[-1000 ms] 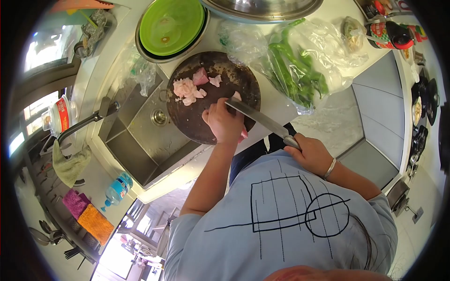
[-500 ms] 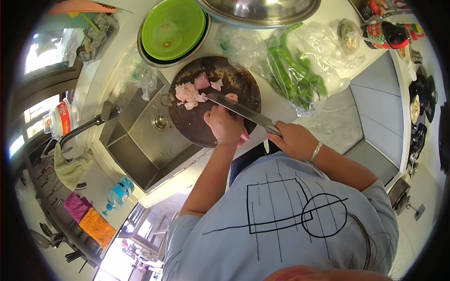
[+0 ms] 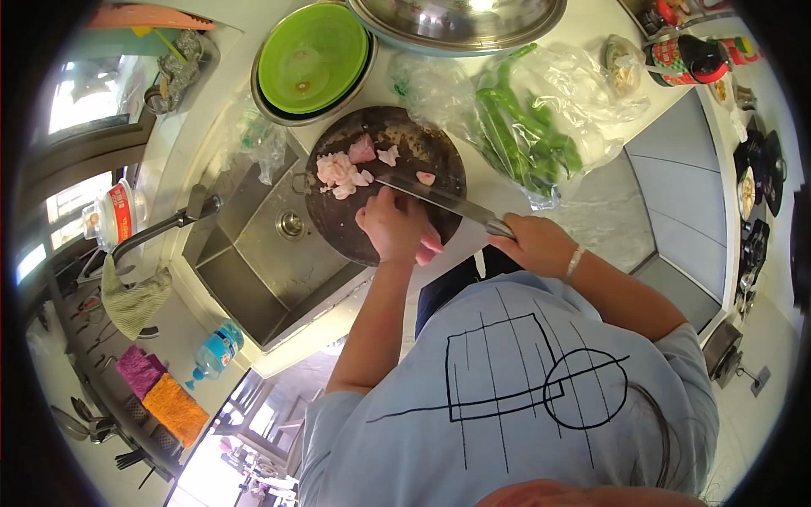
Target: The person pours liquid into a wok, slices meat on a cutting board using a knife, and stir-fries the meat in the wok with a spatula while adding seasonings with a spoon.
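My right hand [image 3: 541,245] grips the handle of a kitchen knife [image 3: 439,199], whose long blade reaches left across the round dark cutting board [image 3: 338,224]. Just below the blade, my left hand [image 3: 395,224] is closed over a piece of raw meat [image 3: 430,240]; part of it sticks out beside the palm and the rest is hidden. Beyond the blade lie a heap of pale cut meat [image 3: 338,173], a pinker chunk [image 3: 361,149] and small bits. One small slice [image 3: 426,178] sits apart on the board's right side.
The board overlaps the edge of a steel sink [image 3: 262,253] with a faucet [image 3: 160,224]. Behind it stand a green bowl [image 3: 314,59] and a large metal lid [image 3: 460,21]. Green peppers in a plastic bag [image 3: 528,127] lie to the right, near a sauce bottle [image 3: 688,61].
My left hand has shifted slightly left with the meat, baring more of it. The knife has moved a little, and the small slice now lies clear of the blade.
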Demonstrator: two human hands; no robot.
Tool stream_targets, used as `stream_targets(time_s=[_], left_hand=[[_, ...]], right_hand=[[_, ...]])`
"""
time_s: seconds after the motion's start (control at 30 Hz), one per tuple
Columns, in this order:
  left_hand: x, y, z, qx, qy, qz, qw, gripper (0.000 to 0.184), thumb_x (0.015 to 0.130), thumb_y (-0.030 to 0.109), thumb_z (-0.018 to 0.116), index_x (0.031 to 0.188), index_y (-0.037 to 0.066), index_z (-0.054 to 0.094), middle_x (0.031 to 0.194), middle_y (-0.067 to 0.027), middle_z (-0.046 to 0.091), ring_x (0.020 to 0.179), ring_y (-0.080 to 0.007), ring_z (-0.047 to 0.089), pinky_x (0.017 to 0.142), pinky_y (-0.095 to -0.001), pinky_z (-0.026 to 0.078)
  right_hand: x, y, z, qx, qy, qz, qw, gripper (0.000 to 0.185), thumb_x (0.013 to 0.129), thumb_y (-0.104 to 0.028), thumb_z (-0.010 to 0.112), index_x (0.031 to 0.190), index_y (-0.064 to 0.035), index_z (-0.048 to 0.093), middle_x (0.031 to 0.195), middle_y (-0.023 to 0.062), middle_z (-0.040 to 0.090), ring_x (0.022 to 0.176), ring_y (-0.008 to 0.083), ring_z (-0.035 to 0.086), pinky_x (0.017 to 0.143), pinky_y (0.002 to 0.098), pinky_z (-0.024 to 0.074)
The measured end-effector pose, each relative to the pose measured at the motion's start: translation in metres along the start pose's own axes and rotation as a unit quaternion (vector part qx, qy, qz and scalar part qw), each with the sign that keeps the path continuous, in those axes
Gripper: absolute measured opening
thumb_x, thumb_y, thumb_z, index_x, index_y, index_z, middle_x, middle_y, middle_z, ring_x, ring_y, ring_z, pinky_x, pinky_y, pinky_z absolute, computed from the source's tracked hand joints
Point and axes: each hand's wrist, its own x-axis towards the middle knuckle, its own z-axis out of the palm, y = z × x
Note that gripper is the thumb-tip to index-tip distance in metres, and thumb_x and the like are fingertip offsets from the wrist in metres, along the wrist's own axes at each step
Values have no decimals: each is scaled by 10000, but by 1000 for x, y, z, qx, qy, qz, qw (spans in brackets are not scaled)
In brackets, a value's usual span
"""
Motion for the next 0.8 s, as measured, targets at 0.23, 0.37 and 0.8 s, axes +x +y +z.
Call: stream_targets(time_s=[0.23,0.37,0.8], left_hand=[[-13,6,-2,-70,26,4,997,238,769,220,707,965,98,651,788,-23,644,799,-217,609,845,-406,365],[-17,8,-3,-75,29,20,997,260,765,241,705,964,96,624,807,-44,626,811,-245,595,846,-411,359],[-16,11,7,-10,67,44,997,274,693,246,745,912,125,634,823,-35,608,829,-254,574,848,-415,346]], right_hand=[[-33,20,-19,96,-29,31,994,411,962,-419,544,900,-13,562,729,185,600,689,366,581,654,441,448],[-38,-1,-12,69,-10,16,997,415,965,-420,537,884,-14,566,728,173,609,692,359,592,658,442,458],[-47,0,15,19,0,18,1000,420,959,-440,538,886,-27,507,692,184,600,671,367,603,630,451,471]])
